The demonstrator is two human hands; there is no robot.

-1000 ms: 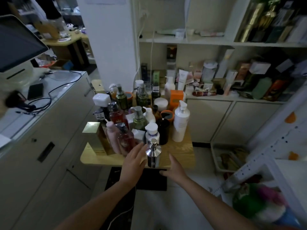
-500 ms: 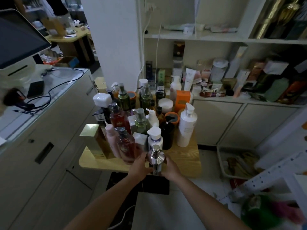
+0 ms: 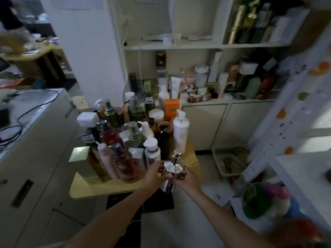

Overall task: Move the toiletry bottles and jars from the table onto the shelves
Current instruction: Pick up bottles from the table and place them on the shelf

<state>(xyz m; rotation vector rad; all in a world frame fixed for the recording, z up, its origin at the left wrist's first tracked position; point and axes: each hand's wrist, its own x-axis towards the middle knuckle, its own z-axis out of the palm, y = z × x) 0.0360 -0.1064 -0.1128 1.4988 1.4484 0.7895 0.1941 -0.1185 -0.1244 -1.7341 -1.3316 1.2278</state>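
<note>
A silver pump bottle is lifted off the near edge of the wooden table and tilted toward me. My left hand grips its left side and my right hand grips its right side. Several toiletry bottles crowd the table behind it, among them a tall white pump bottle, a red bottle and a pink bottle. Wall shelves stand behind the table, with more bottles and boxes on them.
A white cabinet counter with cables runs along the left. A white metal rack with perforated posts stands at the right. A low basket sits on the floor beside the table, and a dark mat lies under it.
Both hands closed round the silver pump bottle and lifted it off the table's front edge toward me, tilting it. The view swung slightly rightward.
</note>
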